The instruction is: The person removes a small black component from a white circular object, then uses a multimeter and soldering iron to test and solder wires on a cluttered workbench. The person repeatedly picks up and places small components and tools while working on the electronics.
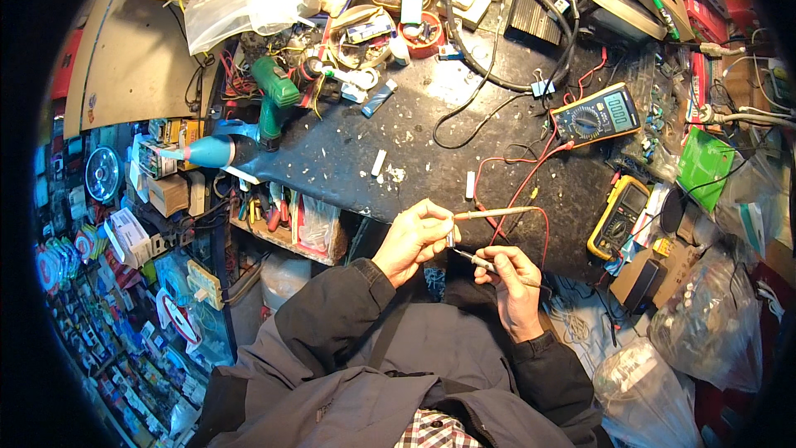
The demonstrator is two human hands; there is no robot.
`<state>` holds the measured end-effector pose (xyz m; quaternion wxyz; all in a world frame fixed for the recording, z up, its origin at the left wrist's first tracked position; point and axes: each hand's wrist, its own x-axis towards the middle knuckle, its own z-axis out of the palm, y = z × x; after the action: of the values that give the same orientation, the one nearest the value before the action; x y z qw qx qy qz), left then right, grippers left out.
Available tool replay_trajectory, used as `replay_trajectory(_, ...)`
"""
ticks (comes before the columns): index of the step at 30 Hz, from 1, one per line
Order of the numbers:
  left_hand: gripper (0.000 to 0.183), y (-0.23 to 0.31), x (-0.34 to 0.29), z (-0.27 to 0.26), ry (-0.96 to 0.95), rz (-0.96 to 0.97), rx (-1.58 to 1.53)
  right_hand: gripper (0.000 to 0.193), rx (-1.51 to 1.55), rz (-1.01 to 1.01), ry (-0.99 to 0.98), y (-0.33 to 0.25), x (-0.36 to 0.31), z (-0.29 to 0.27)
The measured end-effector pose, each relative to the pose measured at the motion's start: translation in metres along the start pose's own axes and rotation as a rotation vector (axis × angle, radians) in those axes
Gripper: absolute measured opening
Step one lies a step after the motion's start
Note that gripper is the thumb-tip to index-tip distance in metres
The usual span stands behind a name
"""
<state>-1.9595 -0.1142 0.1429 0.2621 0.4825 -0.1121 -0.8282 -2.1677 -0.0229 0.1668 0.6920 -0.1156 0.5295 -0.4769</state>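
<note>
In front of my chest my left hand is closed, its fingertips pinching the end of a tan test probe with a red lead. A small silvery piece shows at the same fingertips; its kind is too small to make out. My right hand is closed on a dark test probe, whose tip points left, close to that piece; touching or apart, I cannot tell. The red lead runs to a yellow-edged multimeter with a lit display, lying on the dark bench at the right.
A second yellow multimeter lies at the bench's right edge. Two small white sticks rest on the dark bench. A green heat gun or drill stands at the left. Cables and a red bowl crowd the back.
</note>
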Motion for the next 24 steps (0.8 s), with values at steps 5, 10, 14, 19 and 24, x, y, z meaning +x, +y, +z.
replay_trajectory(5, 0.015, -0.0035, -0.0008, -0.0001, 0.013, -0.013, 0.009, 0.024, -0.017, 0.011, 0.034, 0.0006, 0.0002, 0.0033)
replay_trajectory(10, 0.012, -0.0056, -0.0015, -0.0007, -0.022, 0.009, -0.032, 0.029, -0.042, -0.001, 0.040, 0.0005, -0.0022, 0.0030)
replay_trajectory(14, 0.014, -0.0029, -0.0020, 0.0007, 0.002, -0.012, -0.013, 0.031, -0.039, 0.002, 0.023, -0.0014, -0.0027, 0.0034)
replay_trajectory(19, 0.014, -0.0029, -0.0026, 0.0041, 0.013, -0.014, -0.009, 0.030, -0.024, -0.010, 0.046, -0.0017, -0.0035, 0.0042)
replay_trajectory(24, 0.013, -0.0044, -0.0034, 0.0064, 0.042, -0.036, -0.004, 0.030, -0.022, -0.010, 0.054, -0.0035, -0.0050, 0.0040)
